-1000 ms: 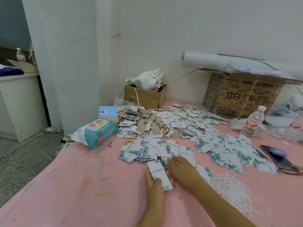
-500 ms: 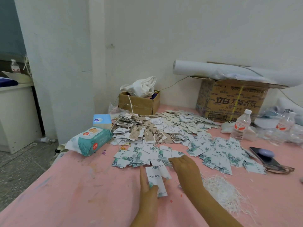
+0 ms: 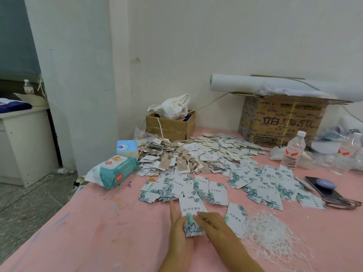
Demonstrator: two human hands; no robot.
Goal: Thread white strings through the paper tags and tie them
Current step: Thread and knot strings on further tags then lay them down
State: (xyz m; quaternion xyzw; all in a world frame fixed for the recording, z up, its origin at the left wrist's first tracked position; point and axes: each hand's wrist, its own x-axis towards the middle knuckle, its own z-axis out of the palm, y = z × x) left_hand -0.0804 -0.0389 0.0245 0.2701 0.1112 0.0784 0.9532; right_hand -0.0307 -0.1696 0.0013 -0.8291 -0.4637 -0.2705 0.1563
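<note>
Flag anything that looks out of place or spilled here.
A plastic bottle lies on its side on the floor by the pillar, as if dropped. The white strings sit in a tangled heap on the table. Nothing looks damaged.

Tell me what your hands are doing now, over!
Left hand grips tag stack, forefinger out. Right hand fingers rest on it. String pile lies alongside, right. Nothing blocking.

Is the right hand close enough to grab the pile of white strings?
Probably yes. The right hand rests on a paper tag just beside the white strings, with only flat tags lying between.
</note>
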